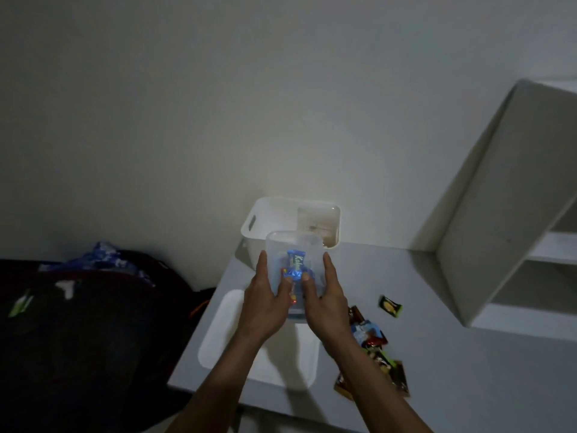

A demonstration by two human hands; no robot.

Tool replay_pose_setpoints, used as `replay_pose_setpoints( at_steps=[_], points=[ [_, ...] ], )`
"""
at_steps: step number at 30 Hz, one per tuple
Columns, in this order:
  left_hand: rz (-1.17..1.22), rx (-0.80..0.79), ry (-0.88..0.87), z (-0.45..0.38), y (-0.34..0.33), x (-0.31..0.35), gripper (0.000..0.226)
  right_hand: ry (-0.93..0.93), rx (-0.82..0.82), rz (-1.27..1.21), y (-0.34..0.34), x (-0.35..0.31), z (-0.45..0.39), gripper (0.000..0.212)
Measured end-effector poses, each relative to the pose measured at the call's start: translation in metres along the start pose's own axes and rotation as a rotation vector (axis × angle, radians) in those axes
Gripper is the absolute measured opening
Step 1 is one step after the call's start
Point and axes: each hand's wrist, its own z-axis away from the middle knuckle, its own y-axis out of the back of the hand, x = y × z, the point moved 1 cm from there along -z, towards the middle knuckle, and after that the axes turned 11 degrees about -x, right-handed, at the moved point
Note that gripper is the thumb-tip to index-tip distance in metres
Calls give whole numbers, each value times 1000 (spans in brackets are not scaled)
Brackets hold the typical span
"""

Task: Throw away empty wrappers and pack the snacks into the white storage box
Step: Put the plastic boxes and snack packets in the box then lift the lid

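Holding a clear plastic container (293, 245) between them, the left hand (265, 303) and right hand (327, 303) press on its opposite sides, fingers together along the walls and both thumbs hooked over the near rim. A blue candy wrapper (295, 265) lies inside, just beyond the thumbs; smaller red and yellow pieces beneath it are too dim to name. The container hangs above a white lid (224, 335), partly covered by the forearms. Behind it stands the white storage box (274, 214); its contents look like a clear liner, perhaps. Loose snacks (371, 332) lie right of the right wrist, some hidden under the arm, on the grey table (468, 370)
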Motion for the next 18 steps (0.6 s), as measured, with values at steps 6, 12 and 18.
replay_pose_setpoints(
  at_steps=[6, 12, 18],
  points=[
    [14, -47, -13, -63, 55, -8, 56, 1, 72, -31, -41, -31, -58, 65],
    [25, -100, 0, -169, 63, -7, 71, 1, 115, -13, -31, -57, -146, 61],
    [83, -159, 70, -280, 65, -34, 73, -36, 103, -21, -34, -45, -251, 62]
  ],
)
